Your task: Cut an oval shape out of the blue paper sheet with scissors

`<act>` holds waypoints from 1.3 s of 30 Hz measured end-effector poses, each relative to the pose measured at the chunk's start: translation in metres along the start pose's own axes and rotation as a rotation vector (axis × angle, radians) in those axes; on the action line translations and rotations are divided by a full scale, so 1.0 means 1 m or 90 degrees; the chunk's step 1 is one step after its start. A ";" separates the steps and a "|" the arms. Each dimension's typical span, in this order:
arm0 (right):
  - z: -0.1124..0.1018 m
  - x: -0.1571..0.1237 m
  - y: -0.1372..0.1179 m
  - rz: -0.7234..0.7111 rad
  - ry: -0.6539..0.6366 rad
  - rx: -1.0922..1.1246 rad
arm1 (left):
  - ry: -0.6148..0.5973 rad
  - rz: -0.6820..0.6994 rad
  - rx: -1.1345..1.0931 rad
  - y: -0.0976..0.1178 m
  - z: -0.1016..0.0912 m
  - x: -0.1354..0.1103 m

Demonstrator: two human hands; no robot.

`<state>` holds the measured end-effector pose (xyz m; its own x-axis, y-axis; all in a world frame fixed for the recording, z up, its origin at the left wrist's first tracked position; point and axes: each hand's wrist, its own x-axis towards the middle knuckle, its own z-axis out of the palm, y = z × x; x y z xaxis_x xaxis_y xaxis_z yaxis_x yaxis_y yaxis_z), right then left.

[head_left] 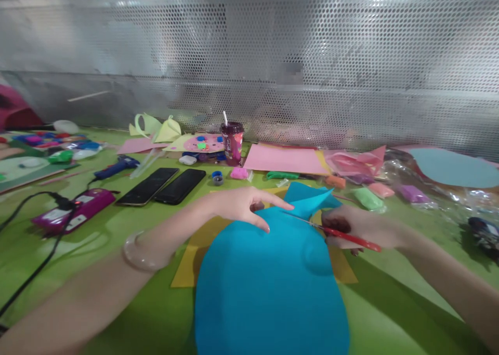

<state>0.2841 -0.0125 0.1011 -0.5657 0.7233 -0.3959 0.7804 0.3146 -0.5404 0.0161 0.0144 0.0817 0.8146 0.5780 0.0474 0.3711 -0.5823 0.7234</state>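
A large blue paper sheet (268,287) with a rounded outline lies in front of me, over a yellow sheet (189,264). At its far edge, a partly cut blue flap (304,196) curls upward. My right hand (354,222) grips red-handled scissors (345,234), whose blades point left across the blue sheet, beside the flap. My left hand (244,204) is over the sheet's far left edge, thumb and index finger spread apart. The index fingertip is close to the blade tips; whether it touches the paper I cannot tell. Its other fingers are mostly hidden.
Two phones (181,186), a purple power strip (78,212) with black cables and a blue glue gun (117,167) lie to the left. Behind stand a lidded cup (233,143) with a straw and pink sheets (284,158). Bagged coloured clay (368,198) lies right. A perforated metal panel (249,48) rises behind.
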 end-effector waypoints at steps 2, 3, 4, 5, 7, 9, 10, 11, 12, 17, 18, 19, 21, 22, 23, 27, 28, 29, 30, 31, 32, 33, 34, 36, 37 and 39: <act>0.001 0.001 0.000 -0.021 -0.007 -0.028 | -0.027 0.010 0.007 0.001 0.001 0.000; 0.002 0.002 0.001 -0.027 -0.009 -0.039 | -0.040 0.017 0.009 0.002 0.001 0.000; 0.002 0.003 0.001 -0.027 -0.010 -0.045 | -0.049 0.024 0.011 0.002 0.001 0.000; 0.003 0.004 0.001 -0.026 -0.010 -0.047 | -0.054 0.031 0.012 0.002 0.001 0.000; 0.003 0.005 0.001 -0.027 -0.009 -0.048 | -0.060 0.038 0.011 0.002 0.001 0.000; 0.003 0.005 0.001 -0.036 -0.020 -0.044 | -0.066 0.038 0.008 0.001 0.001 0.000; 0.003 0.005 0.001 -0.039 -0.027 -0.043 | -0.070 0.037 0.005 0.001 0.001 0.000; 0.003 0.005 0.001 -0.036 -0.034 -0.043 | -0.074 0.038 0.001 0.000 0.001 0.000; 0.003 0.005 0.001 -0.027 -0.037 -0.042 | -0.077 0.039 -0.003 0.000 0.001 0.000; 0.005 0.005 0.001 -0.018 -0.016 -0.033 | -0.081 0.031 -0.011 -0.002 0.002 0.001; 0.005 0.005 0.000 -0.025 -0.018 -0.027 | -0.083 0.027 -0.012 -0.002 0.003 0.001; 0.006 0.006 0.000 -0.029 -0.021 -0.021 | -0.085 0.025 -0.013 -0.003 0.003 0.001; 0.007 0.006 -0.002 -0.025 -0.023 -0.012 | -0.094 0.023 -0.016 -0.003 0.004 0.002; 0.007 0.006 -0.002 -0.019 -0.026 -0.011 | -0.096 0.022 -0.018 -0.004 0.005 0.002; 0.007 0.007 -0.002 -0.016 -0.032 -0.011 | -0.099 0.024 -0.020 -0.004 0.005 0.002; 0.006 0.008 0.000 0.003 -0.047 -0.020 | -0.108 0.033 -0.023 -0.002 0.005 0.002; 0.006 0.008 0.000 0.010 -0.046 -0.020 | -0.109 0.035 -0.024 -0.002 0.005 0.003; 0.005 0.008 -0.001 0.015 -0.043 -0.019 | -0.109 0.035 -0.025 -0.001 0.006 0.003; 0.005 0.008 -0.002 0.018 -0.046 -0.017 | -0.109 0.035 -0.028 0.000 0.006 0.003; 0.005 0.008 -0.004 0.020 -0.055 -0.012 | -0.111 0.035 -0.030 0.000 0.007 0.003; 0.005 0.008 -0.005 0.023 -0.063 -0.006 | -0.113 0.037 -0.033 0.001 0.007 0.004; 0.006 0.007 -0.007 0.028 -0.066 -0.004 | -0.118 0.038 -0.034 0.001 0.008 0.004; 0.006 0.007 -0.008 0.036 -0.068 -0.005 | -0.124 0.040 -0.035 0.002 0.008 0.004; 0.007 0.007 -0.010 0.056 -0.078 -0.010 | -0.135 0.042 -0.033 0.003 0.010 0.005; 0.007 0.007 -0.010 0.060 -0.082 -0.015 | -0.138 0.043 -0.032 0.004 0.010 0.005; 0.007 0.007 -0.009 0.054 -0.084 -0.017 | -0.142 0.043 -0.031 0.005 0.011 0.004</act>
<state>0.2713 -0.0145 0.0978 -0.5263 0.6614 -0.5343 0.8325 0.2730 -0.4821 0.0261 0.0080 0.0783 0.9173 0.3947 -0.0525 0.2948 -0.5846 0.7558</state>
